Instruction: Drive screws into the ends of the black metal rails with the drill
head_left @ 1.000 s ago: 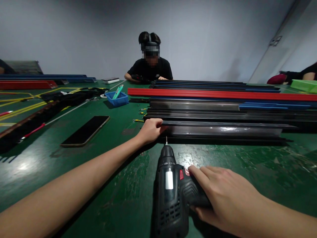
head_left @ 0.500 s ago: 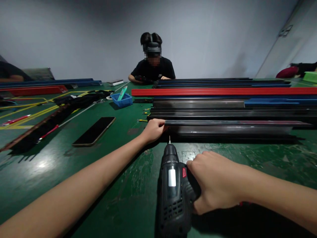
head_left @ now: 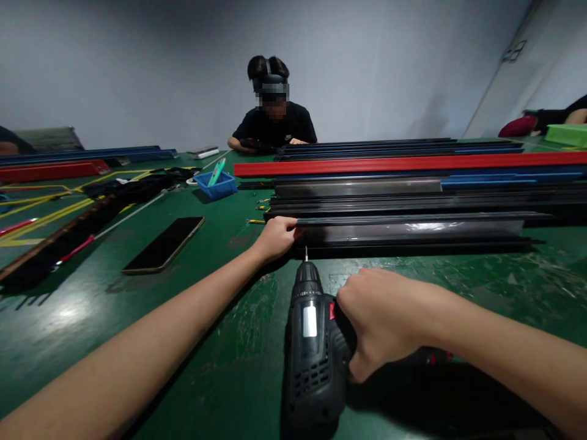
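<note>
My right hand [head_left: 380, 321] is wrapped round the grip of a black cordless drill [head_left: 312, 348] that lies low over the green table [head_left: 220, 366]. The drill's bit points at the near face of a long black profile [head_left: 413, 232]. My left hand [head_left: 275, 237] is closed on the left end of that profile, fingers curled over its top edge. The profile lies in front of a stack of black, blue and red profiles [head_left: 413, 183].
A phone [head_left: 162, 244] lies face up to the left. Farther back stand a blue tray [head_left: 215, 183] with a teal tool, dark strips and yellow lines at left. Another person [head_left: 274, 116] sits across the table. A green box [head_left: 566, 134] is at far right.
My right hand went from resting flat on the drill to a full grip on its handle. The drill moved forward, its bit closer to the black profile. My left hand stayed put.
</note>
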The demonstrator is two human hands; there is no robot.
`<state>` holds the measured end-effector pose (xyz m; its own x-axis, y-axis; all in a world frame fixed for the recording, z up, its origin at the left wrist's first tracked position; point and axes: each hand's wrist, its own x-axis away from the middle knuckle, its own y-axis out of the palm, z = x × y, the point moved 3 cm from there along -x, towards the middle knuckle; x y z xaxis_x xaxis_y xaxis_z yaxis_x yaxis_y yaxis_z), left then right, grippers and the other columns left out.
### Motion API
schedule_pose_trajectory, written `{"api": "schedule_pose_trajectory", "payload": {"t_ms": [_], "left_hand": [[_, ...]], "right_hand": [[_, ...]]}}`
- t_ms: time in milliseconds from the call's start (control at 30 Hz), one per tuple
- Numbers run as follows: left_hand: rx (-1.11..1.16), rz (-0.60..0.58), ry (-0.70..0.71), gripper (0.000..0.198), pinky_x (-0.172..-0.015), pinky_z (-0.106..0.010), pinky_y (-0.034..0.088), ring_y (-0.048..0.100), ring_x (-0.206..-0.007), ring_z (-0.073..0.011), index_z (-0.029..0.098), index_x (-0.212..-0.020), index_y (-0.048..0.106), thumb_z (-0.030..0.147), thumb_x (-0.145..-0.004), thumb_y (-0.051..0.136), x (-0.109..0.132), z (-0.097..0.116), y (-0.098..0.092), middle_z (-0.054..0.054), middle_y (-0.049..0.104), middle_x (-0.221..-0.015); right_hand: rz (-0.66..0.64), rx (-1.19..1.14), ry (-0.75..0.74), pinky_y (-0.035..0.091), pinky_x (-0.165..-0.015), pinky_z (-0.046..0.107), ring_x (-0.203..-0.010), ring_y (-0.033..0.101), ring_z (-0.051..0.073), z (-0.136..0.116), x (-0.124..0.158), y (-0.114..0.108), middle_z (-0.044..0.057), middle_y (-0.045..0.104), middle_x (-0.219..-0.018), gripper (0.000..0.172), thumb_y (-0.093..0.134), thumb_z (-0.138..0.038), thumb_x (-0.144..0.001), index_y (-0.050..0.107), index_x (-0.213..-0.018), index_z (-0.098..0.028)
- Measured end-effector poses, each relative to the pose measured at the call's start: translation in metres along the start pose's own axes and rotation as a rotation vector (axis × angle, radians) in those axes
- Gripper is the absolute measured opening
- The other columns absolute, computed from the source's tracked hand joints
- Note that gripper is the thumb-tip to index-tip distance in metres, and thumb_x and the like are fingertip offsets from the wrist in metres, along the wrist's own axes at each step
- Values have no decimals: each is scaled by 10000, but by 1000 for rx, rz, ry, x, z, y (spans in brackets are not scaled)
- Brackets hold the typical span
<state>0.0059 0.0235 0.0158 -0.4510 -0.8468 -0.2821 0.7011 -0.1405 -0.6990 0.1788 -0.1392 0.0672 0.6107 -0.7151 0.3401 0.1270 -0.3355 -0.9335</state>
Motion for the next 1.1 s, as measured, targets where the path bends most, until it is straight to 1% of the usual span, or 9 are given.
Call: {"api": "schedule_pose_trajectory", "payload": {"t_ms": [167, 267, 367, 500, 700, 833, 1100], "left_hand": [[0, -127, -27, 454, -572, -253, 264, 348, -598, -119, 181, -558, 481, 523, -857, 488, -1, -5, -4, 16, 393, -577], [-65, -99, -6, 479, -576, -257, 239, 327, -599, -114, 189, -553, 432, 541, -874, 473, 0, -6, -4, 19, 354, -584], [-94, -63, 6, 490, -583, -257, 236, 335, -609, -117, 181, -570, 462, 554, -888, 440, 2, -5, -2, 17, 357, -596], [-93, -53, 18, 513, -579, -255, 235, 332, -611, -118, 178, -560, 471, 567, -891, 424, 3, -4, 0, 16, 365, -589], [-78, -48, 16, 547, -568, -249, 236, 320, -585, -107, 179, -527, 448, 592, -886, 455, 3, -3, -1, 19, 367, -555], [-93, -34, 28, 563, -560, -249, 226, 331, -568, -105, 176, -513, 449, 594, -888, 472, 3, -1, -1, 16, 381, -531], [-123, -40, 45, 480, -564, -264, 234, 362, -552, -114, 179, -510, 460, 461, -898, 460, 2, -3, -1, 4, 420, -520]], "right_hand": [[-8, -132, -20, 328, -475, 306, -534, 590, 196, 6, 3, 6, 81, 734, -667, 498, 788, -654, -625, 790, -733, -168], [19, -159, -11, 323, -476, 304, -537, 587, 193, 6, 5, 8, 75, 729, -662, 490, 796, -645, -616, 778, -730, -169], [64, -127, 34, 345, -498, 312, -573, 627, 222, 4, 8, 10, 96, 739, -681, 500, 785, -659, -623, 783, -744, -173], [126, -68, 84, 382, -533, 335, -577, 645, 249, 4, 10, 11, 121, 753, -705, 545, 760, -706, -623, 794, -755, -178], [92, -161, 23, 330, -487, 314, -521, 561, 192, 7, 8, 12, 74, 707, -634, 475, 789, -655, -623, 766, -697, -185], [88, -185, 3, 315, -488, 306, -508, 513, 168, 8, 8, 11, 65, 695, -629, 470, 800, -641, -629, 765, -702, -178], [77, -175, -11, 302, -480, 306, -492, 459, 149, 7, 9, 10, 48, 678, -614, 474, 802, -645, -630, 762, -699, -177]]}}
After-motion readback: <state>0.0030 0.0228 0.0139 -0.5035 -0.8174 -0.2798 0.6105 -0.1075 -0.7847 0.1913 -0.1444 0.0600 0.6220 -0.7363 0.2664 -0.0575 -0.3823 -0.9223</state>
